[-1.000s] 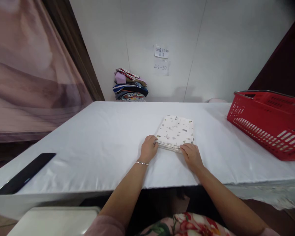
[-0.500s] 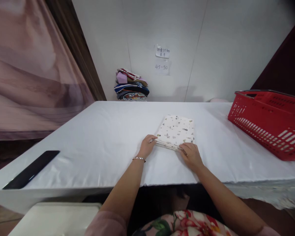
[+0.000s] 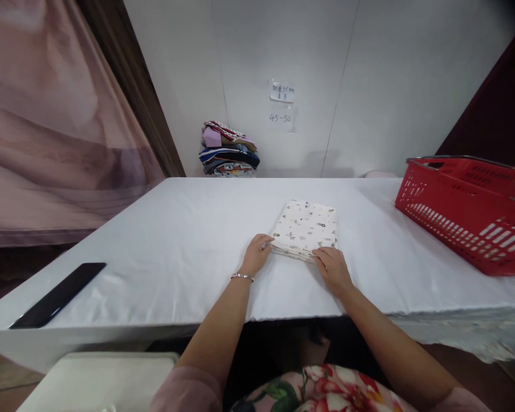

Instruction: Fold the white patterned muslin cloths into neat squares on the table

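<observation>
A folded white cloth (image 3: 306, 223) with a small scattered print lies on the white-covered table (image 3: 189, 240), its layered near edge facing me. My left hand (image 3: 257, 254) pinches the near left corner between thumb and fingers; a bracelet circles that wrist. At the near right corner, my right hand (image 3: 331, 268) grips the layers, fingers on top and thumb at the front edge. Both hands hide the corners they hold.
A red plastic basket (image 3: 463, 212) stands on the table at the right. At the left front lies a flat black object (image 3: 58, 296). Behind the table's far edge is a stack of folded fabrics (image 3: 229, 150). Handwritten paper notes (image 3: 282, 91) hang on the wall.
Both hands stay at the cloth's near corners. The right fingers have shifted slightly at the corner, and the front layers look a little more even. The view has moved slightly.
</observation>
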Demonstrator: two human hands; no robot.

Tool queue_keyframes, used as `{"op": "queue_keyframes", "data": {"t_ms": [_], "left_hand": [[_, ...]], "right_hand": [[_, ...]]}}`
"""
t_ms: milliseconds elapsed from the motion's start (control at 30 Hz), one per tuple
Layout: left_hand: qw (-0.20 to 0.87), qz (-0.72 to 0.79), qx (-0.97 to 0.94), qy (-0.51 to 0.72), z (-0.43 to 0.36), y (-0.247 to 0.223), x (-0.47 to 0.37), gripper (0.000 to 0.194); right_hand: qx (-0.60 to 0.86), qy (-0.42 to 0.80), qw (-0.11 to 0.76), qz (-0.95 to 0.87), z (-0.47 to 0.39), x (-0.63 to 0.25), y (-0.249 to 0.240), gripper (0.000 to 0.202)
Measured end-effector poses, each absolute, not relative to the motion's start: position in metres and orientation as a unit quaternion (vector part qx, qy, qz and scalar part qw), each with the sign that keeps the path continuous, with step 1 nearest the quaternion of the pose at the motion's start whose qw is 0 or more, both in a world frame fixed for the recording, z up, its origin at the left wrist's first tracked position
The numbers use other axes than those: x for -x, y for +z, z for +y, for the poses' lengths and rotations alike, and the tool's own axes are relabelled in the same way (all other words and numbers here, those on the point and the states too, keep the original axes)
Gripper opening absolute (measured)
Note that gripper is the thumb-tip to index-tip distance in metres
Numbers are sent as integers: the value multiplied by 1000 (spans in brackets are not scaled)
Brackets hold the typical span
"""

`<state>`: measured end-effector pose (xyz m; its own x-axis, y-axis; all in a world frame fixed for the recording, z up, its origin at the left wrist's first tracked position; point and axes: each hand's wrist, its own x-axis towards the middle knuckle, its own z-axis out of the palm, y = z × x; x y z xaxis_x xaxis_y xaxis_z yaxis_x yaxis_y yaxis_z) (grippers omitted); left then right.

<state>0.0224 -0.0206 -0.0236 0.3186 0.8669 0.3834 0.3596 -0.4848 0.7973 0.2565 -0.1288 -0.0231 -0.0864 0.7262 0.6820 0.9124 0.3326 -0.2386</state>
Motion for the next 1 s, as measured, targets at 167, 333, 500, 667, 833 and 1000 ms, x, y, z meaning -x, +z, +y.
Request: {"op": "queue_keyframes", "data": {"t_ms": [167,333,500,667,833,1000], "left_hand": [[266,401,-761,436,-19,-24,-26,21],[244,406,-766,434,-19,-24,-27,20],[235,410,-765,437,-19,-24,-26,20],[234,417,-762,438,-20,-23,-27,20],[264,421,-755,428,-22,-22,-24,25],[283,422,-762,402,-24,-22,-21,38]], "right_hand": [[568,-134,376,-720,-128,-256,-23,22],[568,-142,365,-724,-128,-254,-22,22],[558,-152,358,-733,-128,-255,-24,24],[555,-159,348,-739,-129,-254,-23,24],[556,-157,340,-742,-130,-254,-21,23],[561,-140,340,-741,-131,-253,-20,20]]}}
